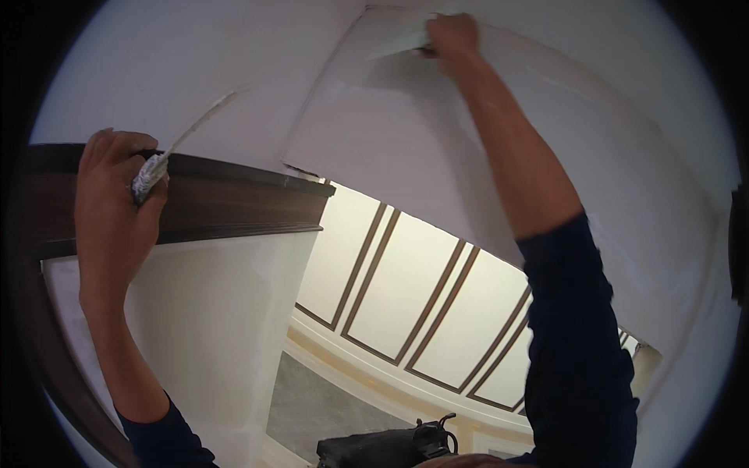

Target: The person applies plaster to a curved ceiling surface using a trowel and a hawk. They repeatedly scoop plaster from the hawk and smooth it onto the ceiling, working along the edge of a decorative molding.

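My right hand point(454, 37) is raised high, closed round a putty knife point(412, 37). Its pale blade lies against, or very close to, the white plastered surface point(390, 109); the handle is mostly hidden in my fist. My left hand point(117, 175) is closed on a second flat plastering blade point(201, 117), seen nearly edge-on and tilted up to the right. White paste coats its lower part point(148, 178) by my thumb. This hand is in front of a dark wooden moulding point(242, 195); whether it touches the wood I cannot tell.
Below the moulding stands a pale wall panel point(211, 312). Past the plastered surface's lower edge are cream panels point(406, 288) with brown strips, and a grey area point(320, 402). A black object point(374, 446) with a looped piece shows at the bottom. A dark object point(738, 246) is at the right rim.
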